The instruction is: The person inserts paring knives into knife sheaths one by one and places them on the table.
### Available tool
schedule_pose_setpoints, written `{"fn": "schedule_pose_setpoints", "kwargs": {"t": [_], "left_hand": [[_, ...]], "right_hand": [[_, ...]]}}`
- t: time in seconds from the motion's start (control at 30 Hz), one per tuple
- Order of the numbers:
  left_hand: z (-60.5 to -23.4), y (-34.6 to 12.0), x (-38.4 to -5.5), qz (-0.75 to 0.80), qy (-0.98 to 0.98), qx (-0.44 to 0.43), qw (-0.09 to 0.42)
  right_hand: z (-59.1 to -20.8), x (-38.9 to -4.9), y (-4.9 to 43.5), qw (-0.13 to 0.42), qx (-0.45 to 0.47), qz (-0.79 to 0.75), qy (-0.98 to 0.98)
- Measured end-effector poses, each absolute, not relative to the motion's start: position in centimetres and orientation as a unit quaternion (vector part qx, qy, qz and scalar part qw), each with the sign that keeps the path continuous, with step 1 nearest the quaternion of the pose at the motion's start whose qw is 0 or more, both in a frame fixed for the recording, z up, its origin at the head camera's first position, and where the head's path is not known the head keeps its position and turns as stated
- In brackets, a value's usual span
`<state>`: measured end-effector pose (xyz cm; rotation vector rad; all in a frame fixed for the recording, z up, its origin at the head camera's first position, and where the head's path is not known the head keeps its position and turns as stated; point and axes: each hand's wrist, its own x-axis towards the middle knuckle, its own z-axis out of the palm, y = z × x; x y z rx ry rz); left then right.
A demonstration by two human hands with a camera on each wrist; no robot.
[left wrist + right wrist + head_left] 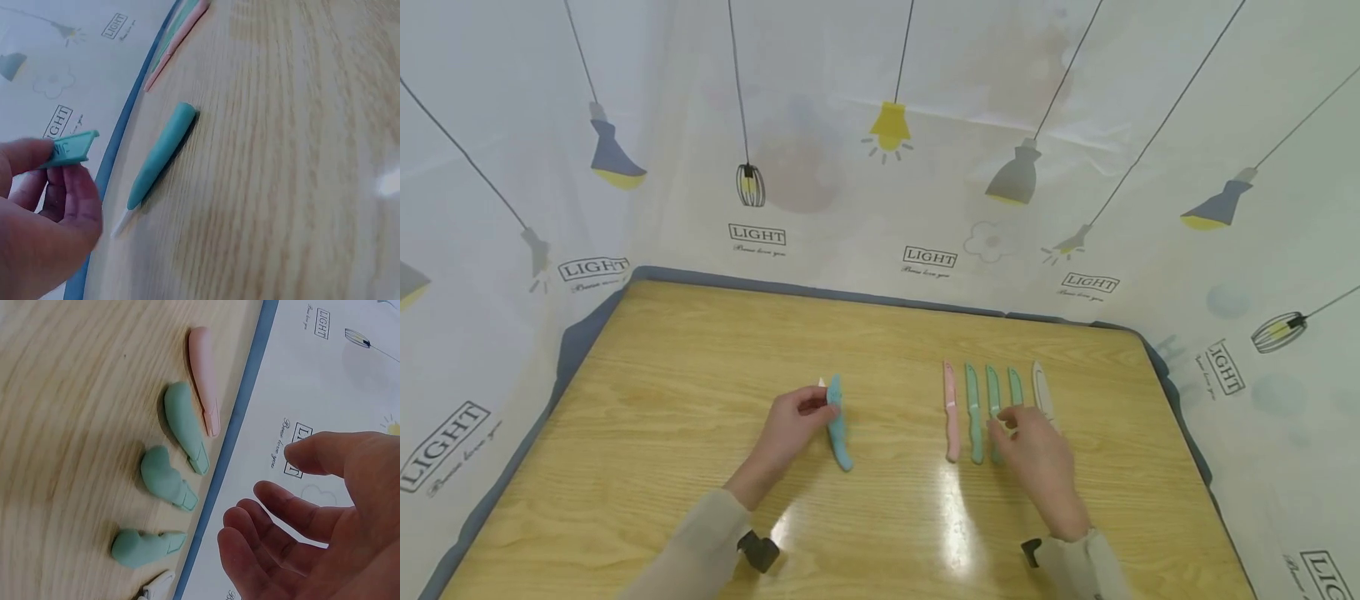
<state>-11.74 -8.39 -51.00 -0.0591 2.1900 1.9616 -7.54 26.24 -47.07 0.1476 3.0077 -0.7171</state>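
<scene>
My left hand [796, 421] pinches a short blue-green knife sheath [70, 149] between thumb and fingers, raised above the table. Below it lies a paring knife [161, 156] with a matching curved handle; its white blade [123, 222] is partly bared. In the head view sheath and knife overlap. My right hand [1036, 450] hovers over the row of knives on the right, fingers loosely bent and nothing between them. That row has a pink knife [203, 375], several green knives [183, 422] and a white knife [1041, 387]. The right hand hides some handles in the head view.
The wooden table [700, 350] has a blue-grey edge [850, 293]. Around its back and sides hangs a white curtain [835, 225] printed with lamps and lettering. Glare marks the tabletop in front.
</scene>
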Motion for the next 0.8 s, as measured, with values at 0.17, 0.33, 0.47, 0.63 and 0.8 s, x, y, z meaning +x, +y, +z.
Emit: {"fn": "schedule_pose_setpoints", "kwargs": {"t": [0.17, 0.33, 0.47, 0.63, 0.8], "left_hand": [[-51.1, -8.9, -11.7, 0.719, 0.685, -0.033, 0.108], [-50.9, -9.2, -11.8, 0.748, 0.648, -0.090, 0.113], [-50.4, -9.5, -12.0, 0.767, 0.614, -0.140, 0.120], [-50.0, -9.9, -11.9, 0.774, 0.606, -0.135, 0.127], [-50.1, -10.1, -11.8, 0.783, 0.595, -0.127, 0.130]], "right_hand": [[-47.8, -7.6, 24.9, 0.019, 0.036, -0.239, 0.970], [-48.4, -7.5, 22.9, 0.001, 0.005, -0.247, 0.969], [-48.5, -7.5, 21.0, -0.005, -0.011, -0.254, 0.967], [-48.9, -7.5, 18.9, -0.013, -0.036, -0.248, 0.968], [-49.4, -7.6, 16.8, -0.017, -0.072, -0.238, 0.968]]}}
